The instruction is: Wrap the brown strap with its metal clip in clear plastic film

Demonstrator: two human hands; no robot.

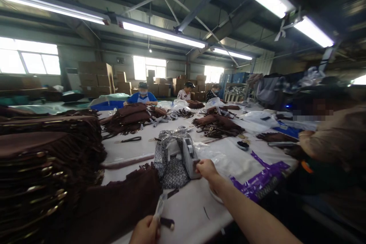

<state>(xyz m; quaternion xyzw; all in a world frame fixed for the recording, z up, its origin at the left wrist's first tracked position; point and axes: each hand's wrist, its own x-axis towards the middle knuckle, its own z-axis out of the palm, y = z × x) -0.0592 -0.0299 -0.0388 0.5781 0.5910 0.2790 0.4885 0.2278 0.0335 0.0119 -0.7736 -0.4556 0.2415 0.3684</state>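
The right hand (pixel 206 168) was stretched out to the tape dispenser (pixel 190 157) on the worktop (pixel 191 209), fingers closed against its end. A small strip (pixel 159 209) was pinched upright in the left hand (pixel 146 231), kept clear beside the brown fringed fabric (pixel 114 207).

One head-worn camera looks forward along the long worktable (pixel 188 206), hands near its lower edge.
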